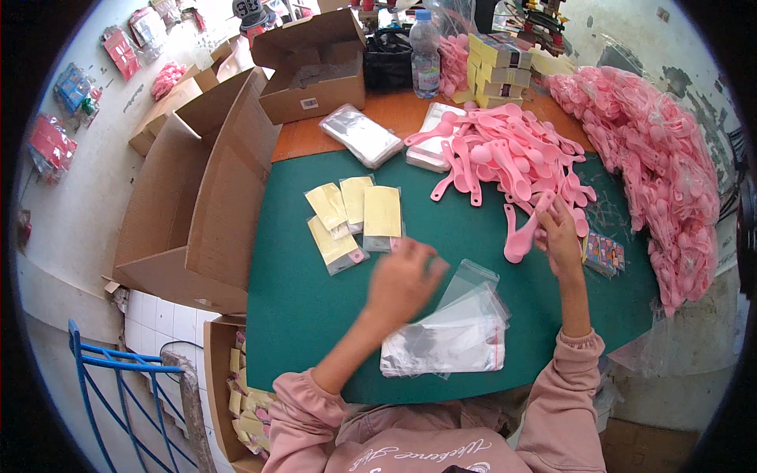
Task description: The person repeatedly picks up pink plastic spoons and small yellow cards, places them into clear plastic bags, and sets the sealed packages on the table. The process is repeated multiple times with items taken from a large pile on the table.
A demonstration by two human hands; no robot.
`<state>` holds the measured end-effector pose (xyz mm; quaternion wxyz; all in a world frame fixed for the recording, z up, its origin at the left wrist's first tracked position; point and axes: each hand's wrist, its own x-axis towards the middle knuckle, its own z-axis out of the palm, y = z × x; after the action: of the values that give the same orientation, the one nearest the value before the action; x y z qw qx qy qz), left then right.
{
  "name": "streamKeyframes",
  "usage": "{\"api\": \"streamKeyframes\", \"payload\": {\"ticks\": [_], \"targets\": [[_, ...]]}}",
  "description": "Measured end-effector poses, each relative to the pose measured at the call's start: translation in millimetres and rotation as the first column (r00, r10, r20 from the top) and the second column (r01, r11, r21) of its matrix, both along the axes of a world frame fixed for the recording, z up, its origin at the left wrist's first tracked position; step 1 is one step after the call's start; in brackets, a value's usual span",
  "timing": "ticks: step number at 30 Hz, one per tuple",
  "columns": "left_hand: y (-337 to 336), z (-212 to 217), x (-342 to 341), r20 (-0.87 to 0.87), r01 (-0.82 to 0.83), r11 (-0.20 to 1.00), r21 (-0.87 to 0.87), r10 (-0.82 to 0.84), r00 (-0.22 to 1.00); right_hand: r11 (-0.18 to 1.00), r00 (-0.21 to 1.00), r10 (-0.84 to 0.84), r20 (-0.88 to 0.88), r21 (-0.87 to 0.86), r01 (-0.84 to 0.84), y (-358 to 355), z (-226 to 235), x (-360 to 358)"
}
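A: Where's the pink scoop (522, 236)?
B: Pinched in my right hand (558, 236), just beside the scoop pile (512, 154) for quick picks. Left hand (404, 277) (blurred, grip unclear) hovers by the clear bags (449, 343), near that pile.

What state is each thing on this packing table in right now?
Right hand: gripping pink spoons.
Left hand: blurred, over the clear bags; grip unclear.
Clear bags: empty, stacked flat.
Yellow-card packets: filled, lying flat.
Loose spoon pile: unpacked.
Water bottle: upright, capped.
Small cardboard box: flaps open.
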<state>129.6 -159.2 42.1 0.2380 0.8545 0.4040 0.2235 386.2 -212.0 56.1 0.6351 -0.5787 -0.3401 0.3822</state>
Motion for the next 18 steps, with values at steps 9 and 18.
{"api": "streamKeyframes", "payload": {"ticks": [9, 18], "targets": [[3, -27, 13, 0.329, 0.226, 0.931, -0.288, -0.126, 0.936, 0.998, 0.968, -0.028, 0.251, 0.058, 0.014, -4, -11, -23], [21, -25, 13, 0.585, 0.427, 0.636, -0.642, 0.046, 0.810, 0.988, 0.932, -0.077, 0.354, 0.156, 0.023, -7, -7, -50]]}}
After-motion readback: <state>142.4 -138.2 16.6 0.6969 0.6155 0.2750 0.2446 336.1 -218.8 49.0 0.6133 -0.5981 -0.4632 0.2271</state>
